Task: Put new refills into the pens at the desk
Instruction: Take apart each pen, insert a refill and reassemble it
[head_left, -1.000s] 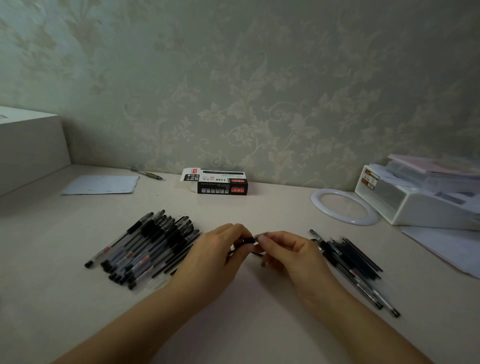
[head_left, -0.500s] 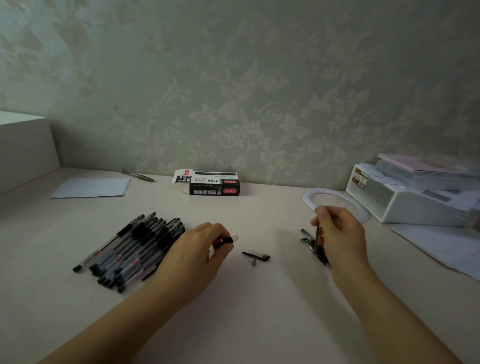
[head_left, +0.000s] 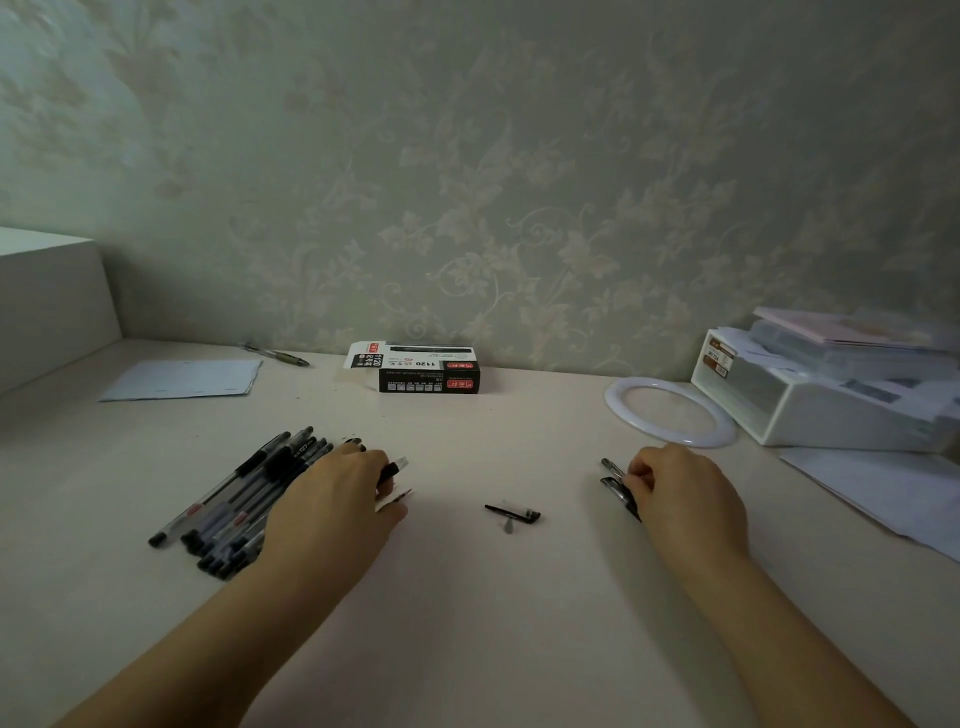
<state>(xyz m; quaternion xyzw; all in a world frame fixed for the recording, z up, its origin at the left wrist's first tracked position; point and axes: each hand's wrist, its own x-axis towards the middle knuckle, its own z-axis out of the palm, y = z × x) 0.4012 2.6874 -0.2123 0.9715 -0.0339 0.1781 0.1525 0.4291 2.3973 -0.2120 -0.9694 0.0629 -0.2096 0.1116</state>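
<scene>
L hand (head_left: 337, 499) sits at the near-right edge of the pen pile (head_left: 244, 499) on the desk (head_left: 467, 623), fingers curled round an opened pen barrel (head_left: 393, 469): dark grip section and clear open end poke out past the fingertips, pointing right and slightly away from the person. A thin pale sliver shows just below that, near the thumb; can't tell what it is. R hand (head_left: 680, 493) is well apart on the other side, knuckles up, fingers curled down onto the dark refill bundle (head_left: 615, 480), whose sticks run diagonally from far-left to near-right, mostly hidden under the hand. Looks like it's pinching at one stick, but whether one is actually gripped can't be told, fingertips hidden. Between the hands, nearer the R one, lie a black pen cap (head_left: 511, 512) and a small grey tip piece (head_left: 508, 526), touching or nearly so. Key relation for the next move, as I judge it: barrel's open end faces right, toward the refill side, so a refill picked up by the R hand would travel left across the bare middle and go in roughly along the barrel's long axis, w/ the L hand just steadying. R hand is the nearer one to refills, cap and tip. Background: printed pen box (head_left: 426, 371) by the wall, white ring (head_left: 670, 413), paper sheet (head_left: 187, 379) far left.
</scene>
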